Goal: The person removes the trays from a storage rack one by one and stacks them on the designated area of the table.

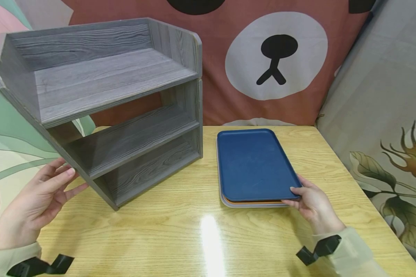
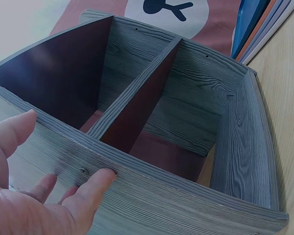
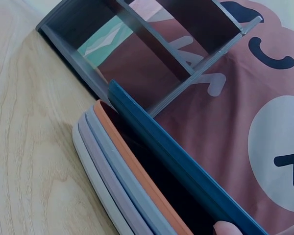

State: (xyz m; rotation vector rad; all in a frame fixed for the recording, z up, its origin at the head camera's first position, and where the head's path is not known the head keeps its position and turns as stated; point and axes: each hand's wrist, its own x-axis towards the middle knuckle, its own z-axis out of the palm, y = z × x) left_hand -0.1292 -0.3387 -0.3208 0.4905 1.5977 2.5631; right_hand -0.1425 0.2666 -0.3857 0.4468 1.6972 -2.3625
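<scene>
A grey wood-grain shelf unit (image 1: 145, 142) stands on the left of the table. My left hand (image 1: 46, 198) is at its left side panel, fingers spread and fairly straight, fingertips touching or very near the panel; in the left wrist view the thumb (image 2: 19, 129) is by the front edge. On the right lies a stack of trays with a blue tray (image 1: 256, 165) on top. My right hand (image 1: 312, 202) pinches the blue tray's near right corner, thumb above and fingers below. That tray is tilted up from an orange tray (image 3: 137, 169) and several paler trays beneath.
The wooden table (image 1: 166, 234) runs beneath both things. A curtain with a bear print (image 1: 211, 104) hangs behind, and a floral cloth (image 1: 378, 115) hangs along the right. Black straps (image 1: 319, 250) are on both sleeves.
</scene>
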